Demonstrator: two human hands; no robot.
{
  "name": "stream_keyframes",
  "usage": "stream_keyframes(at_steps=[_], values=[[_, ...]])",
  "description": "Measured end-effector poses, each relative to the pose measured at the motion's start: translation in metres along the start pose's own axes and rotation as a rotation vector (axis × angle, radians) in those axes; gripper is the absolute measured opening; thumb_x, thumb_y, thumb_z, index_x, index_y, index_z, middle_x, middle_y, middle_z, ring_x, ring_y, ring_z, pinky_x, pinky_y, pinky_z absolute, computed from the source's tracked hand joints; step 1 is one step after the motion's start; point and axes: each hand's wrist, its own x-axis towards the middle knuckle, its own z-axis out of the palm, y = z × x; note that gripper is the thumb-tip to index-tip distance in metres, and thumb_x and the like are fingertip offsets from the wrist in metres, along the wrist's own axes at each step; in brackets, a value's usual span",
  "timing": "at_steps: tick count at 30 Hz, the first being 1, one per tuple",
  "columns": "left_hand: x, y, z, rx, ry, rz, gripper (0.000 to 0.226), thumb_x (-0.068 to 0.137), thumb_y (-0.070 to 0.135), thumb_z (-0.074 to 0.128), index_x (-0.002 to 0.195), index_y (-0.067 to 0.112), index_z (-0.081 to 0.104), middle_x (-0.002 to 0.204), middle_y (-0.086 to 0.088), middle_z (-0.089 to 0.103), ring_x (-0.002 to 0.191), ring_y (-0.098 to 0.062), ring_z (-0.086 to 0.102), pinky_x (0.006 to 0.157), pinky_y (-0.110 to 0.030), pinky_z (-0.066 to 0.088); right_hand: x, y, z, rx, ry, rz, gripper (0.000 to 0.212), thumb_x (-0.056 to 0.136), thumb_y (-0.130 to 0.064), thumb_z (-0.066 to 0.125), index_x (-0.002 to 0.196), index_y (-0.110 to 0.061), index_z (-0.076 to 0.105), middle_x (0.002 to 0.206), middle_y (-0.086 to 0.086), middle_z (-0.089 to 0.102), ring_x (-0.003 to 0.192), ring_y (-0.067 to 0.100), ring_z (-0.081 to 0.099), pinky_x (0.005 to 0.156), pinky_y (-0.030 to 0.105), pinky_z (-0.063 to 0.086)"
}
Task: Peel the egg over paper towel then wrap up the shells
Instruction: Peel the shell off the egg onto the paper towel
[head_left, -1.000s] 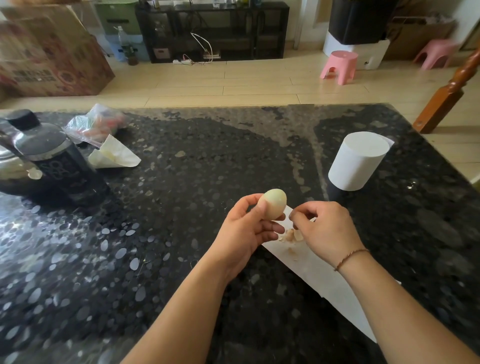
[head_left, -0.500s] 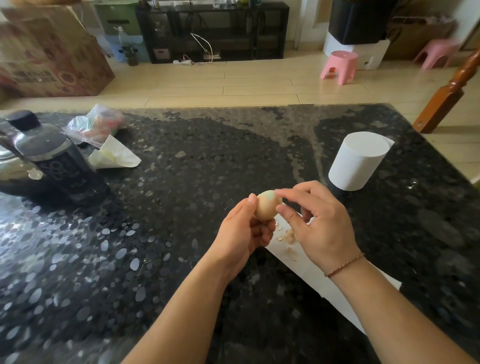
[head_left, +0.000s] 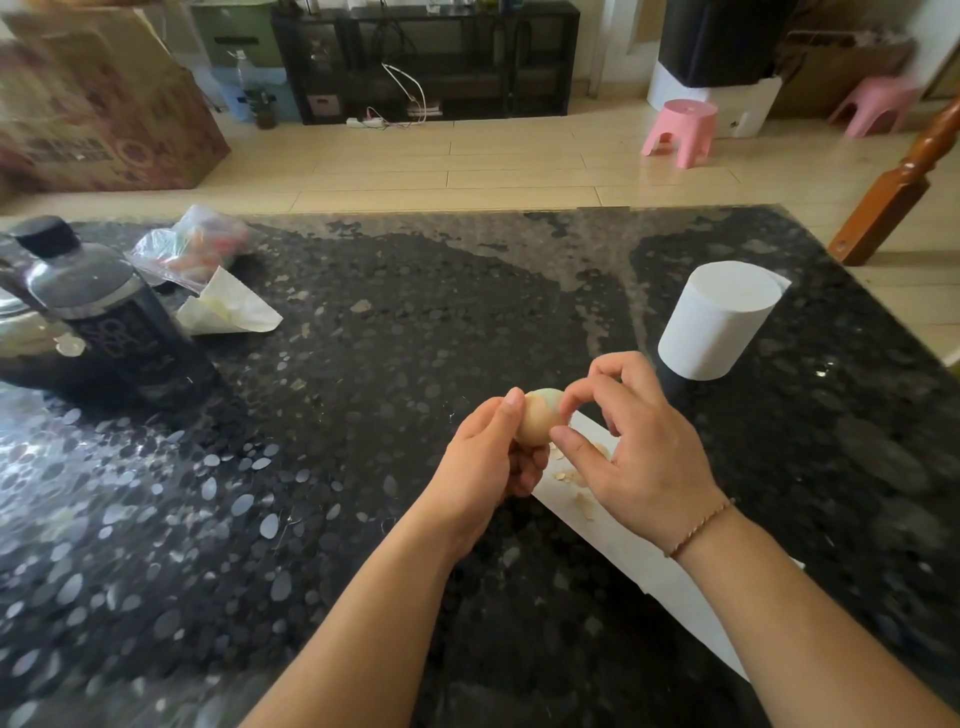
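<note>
Pale half-peeled egg (head_left: 542, 418) gripped in left hand (head_left: 488, 462), shell pinched at by right hand (head_left: 636, 452) fingertips, brown shell flakes (head_left: 569, 475) scattered on white paper towel sheet (head_left: 623, 551) beneath.

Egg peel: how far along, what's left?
Partly done: shell flakes already lie on the paper towel, and the egg shows a pale bare patch on top. In hand: left hand holds the egg while right hand picks at it. Left: peel the tan lower part, then wrap the shells in the flat towel.
</note>
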Motion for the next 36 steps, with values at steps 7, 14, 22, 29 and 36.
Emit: stream_keyframes(at_steps=[7,14,22,29,36], values=[[-0.001,0.001,0.001,0.013,0.02,-0.017,0.052,0.106,0.043,0.033,0.113,0.0,0.061,0.074,-0.009,0.053,0.064,-0.017,0.042,0.06,-0.031,0.035,0.0,0.006,0.004,-0.072,-0.026,-0.034,0.02,0.085,-0.033,0.066,0.085,-0.032,0.046,0.104,-0.017,0.03,0.079,0.009,0.051,0.052,0.034,0.054],[0.0,0.003,0.0,-0.239,0.034,-0.165,0.052,0.106,0.043,0.03,0.111,0.006,0.067,0.069,-0.007,0.055,0.057,-0.013,0.043,0.051,-0.022,0.041,-0.002,0.011,-0.003,0.041,-0.121,0.041,0.015,0.086,-0.037,0.061,0.079,-0.034,0.047,0.087,-0.019,0.046,0.074,0.003,0.05,0.056,0.028,0.048],[0.0,0.003,0.003,-0.298,0.028,-0.196,0.053,0.106,0.04,0.029,0.12,0.0,0.061,0.071,-0.008,0.056,0.055,-0.014,0.044,0.054,-0.023,0.04,-0.003,0.004,-0.003,0.028,0.015,0.104,0.013,0.082,-0.041,0.067,0.092,-0.032,0.065,0.075,-0.017,0.058,0.066,0.003,0.054,0.054,0.023,0.048],[-0.003,0.005,0.005,-0.257,0.006,-0.198,0.053,0.106,0.044,0.028,0.11,0.006,0.065,0.069,-0.008,0.054,0.058,-0.014,0.045,0.053,-0.024,0.037,-0.002,0.006,0.007,0.002,0.099,-0.102,0.02,0.085,-0.029,0.068,0.104,-0.023,0.071,0.102,-0.002,0.058,0.084,0.012,0.055,0.059,0.034,0.056],[-0.003,0.004,0.004,-0.106,-0.045,-0.139,0.057,0.103,0.053,0.029,0.088,0.014,0.067,0.066,-0.005,0.05,0.057,-0.014,0.04,0.057,-0.028,0.032,-0.002,0.003,0.005,-0.055,0.09,-0.171,0.017,0.087,-0.035,0.061,0.094,-0.019,0.064,0.1,-0.003,0.056,0.084,0.013,0.055,0.053,0.026,0.052]])
